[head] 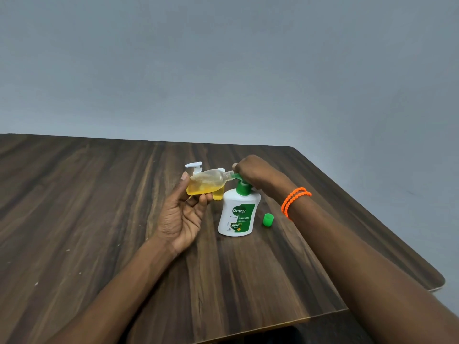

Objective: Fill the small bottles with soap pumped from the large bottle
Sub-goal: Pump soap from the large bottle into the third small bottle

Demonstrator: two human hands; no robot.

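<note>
The tabletop (104,214) is a dark brown wood-grain laminate with streaked lighter bands, a rounded far right corner and a pale edge strip showing along the right and near sides; a few small light specks mark its left portion. Behind it stands a plain grey-blue wall (223,65), unadorned, meeting the tabletop's far edge. Near the middle of the tabletop stands the large Dettol soap bottle (237,214), white with a green label and a green pump head (240,181), upright. The right hand (253,173) rests over the pump head with fingers curled down onto it; its grip is closed about the pump top. An orange beaded bracelet (294,201) circles the right wrist in two loops. The left hand (183,214) holds a small clear bottle (207,183) tilted nearly on its side, thumb and fingers curled round its base, with the open neck touching the green pump's nozzle. Yellow soap lies pooled in the lower part of this small bottle. Behind it, partly hidden, stands another small bottle with a white pump (195,168) and yellow contents; a further white cap shows just beside it, its bottle largely concealed. A small green cap (268,220) sits on the tabletop just to the right of the large bottle, apart from it.
</note>
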